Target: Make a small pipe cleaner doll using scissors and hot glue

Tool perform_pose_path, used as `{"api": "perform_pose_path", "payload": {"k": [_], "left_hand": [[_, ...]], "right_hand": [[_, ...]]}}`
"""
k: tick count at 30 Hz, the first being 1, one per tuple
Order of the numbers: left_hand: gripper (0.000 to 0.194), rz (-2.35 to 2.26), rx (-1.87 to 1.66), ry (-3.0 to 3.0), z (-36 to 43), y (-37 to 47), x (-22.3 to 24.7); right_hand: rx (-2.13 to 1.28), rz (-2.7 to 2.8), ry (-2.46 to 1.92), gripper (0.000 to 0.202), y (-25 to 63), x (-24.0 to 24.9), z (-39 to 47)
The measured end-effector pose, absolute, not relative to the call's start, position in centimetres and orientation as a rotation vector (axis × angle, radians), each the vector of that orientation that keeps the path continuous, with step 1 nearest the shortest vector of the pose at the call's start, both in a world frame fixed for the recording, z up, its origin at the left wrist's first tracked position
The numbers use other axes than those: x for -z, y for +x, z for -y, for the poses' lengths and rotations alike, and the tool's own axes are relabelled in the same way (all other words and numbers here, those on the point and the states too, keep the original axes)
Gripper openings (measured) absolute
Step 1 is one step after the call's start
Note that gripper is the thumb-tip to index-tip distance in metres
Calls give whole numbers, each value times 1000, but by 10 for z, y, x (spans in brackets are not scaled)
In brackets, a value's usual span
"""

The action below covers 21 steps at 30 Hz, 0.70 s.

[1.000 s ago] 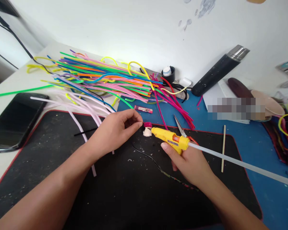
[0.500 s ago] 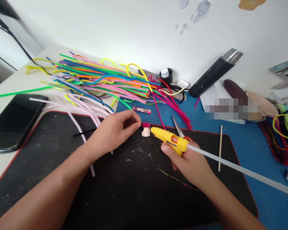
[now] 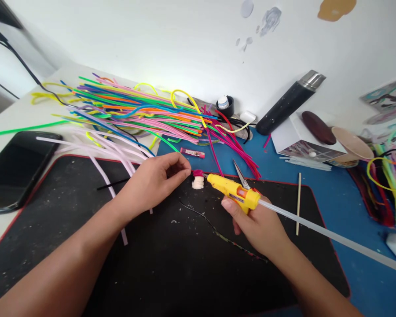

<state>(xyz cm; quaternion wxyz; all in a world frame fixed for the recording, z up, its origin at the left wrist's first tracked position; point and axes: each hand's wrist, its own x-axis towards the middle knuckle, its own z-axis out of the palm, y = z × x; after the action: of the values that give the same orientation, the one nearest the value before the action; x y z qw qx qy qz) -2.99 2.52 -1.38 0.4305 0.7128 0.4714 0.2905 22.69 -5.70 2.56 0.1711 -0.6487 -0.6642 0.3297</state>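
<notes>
A small craft piece (image 3: 198,182), magenta on top and cream below, seems to be wound from pipe cleaners. The thumb and forefinger of my left hand (image 3: 155,179) are pinched at its left side, though the exact grip point is too small to make out. My right hand (image 3: 255,222) is wrapped around a yellow hot glue gun (image 3: 232,191), its nozzle pointing left at the magenta part and close to or touching it. A long translucent glue stick (image 3: 317,226) sticks out of the gun's rear. Beneath both hands lies a black mat (image 3: 171,273).
Colourful pipe cleaners (image 3: 141,110) are heaped at the back. Scissors (image 3: 241,175) lie just behind the glue gun. A phone (image 3: 20,171) is at left, a wooden stick (image 3: 298,204) at right. A dark flask (image 3: 287,103) leans against the wall. One thin dark strand (image 3: 218,233) crosses the mat.
The magenta top of the craft piece has turned slightly, and the glue gun's nozzle now meets its right side more closely. The whole view has shifted a little.
</notes>
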Motion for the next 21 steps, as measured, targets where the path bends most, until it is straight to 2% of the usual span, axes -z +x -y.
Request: {"api": "perform_pose_path", "payload": {"k": [6, 21], "left_hand": [[21, -1159, -733, 1756, -25, -29, 13], [19, -1165, -709, 1786, -24, -29, 11]], "right_hand": [[-873, 1950, -1843, 46, 229, -27, 56], [-805, 2054, -1821, 46, 226, -24, 55]]}}
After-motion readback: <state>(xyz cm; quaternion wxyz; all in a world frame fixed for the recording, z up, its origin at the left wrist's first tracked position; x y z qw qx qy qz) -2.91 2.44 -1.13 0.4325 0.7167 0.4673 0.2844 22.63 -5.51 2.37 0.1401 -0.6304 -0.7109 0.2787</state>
